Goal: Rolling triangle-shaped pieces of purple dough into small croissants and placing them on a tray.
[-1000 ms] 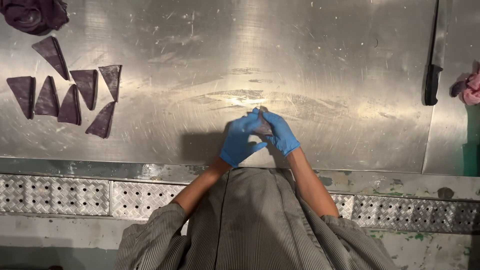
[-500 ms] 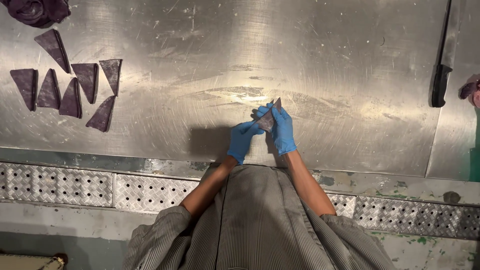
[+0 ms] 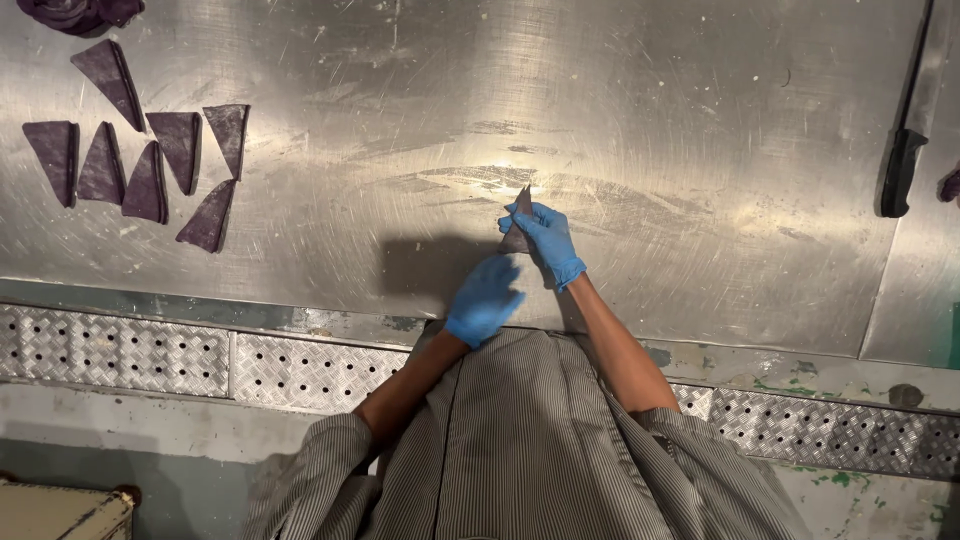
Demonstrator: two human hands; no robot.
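**Right hand has the purple triangle; left hand sits just below it**

Your right hand (image 3: 545, 238) is the one on the work: its gloved fingers (image 3: 522, 215) are curled shut around a dark purple triangle (image 3: 519, 222), pinching it above the steel table (image 3: 600, 120); the piece stands with its long axis running away from you, point toward the far side, wide end down toward your wrist; how much of it touches the table you cannot tell from here. Your left hand (image 3: 484, 300) hangs nearer your body, just below and a little left of the triangle; its fingers are loosely curled and hold nothing, close to the piece but not touching it. So the triangle lies up and to the right of your free hand; the right hand is clearly the nearer one. Well apart at far left lie the folded purple triangles (image 3: 150, 165) in a loose cluster; a black-handled knife (image 3: 905, 150) rests at the far right edge.
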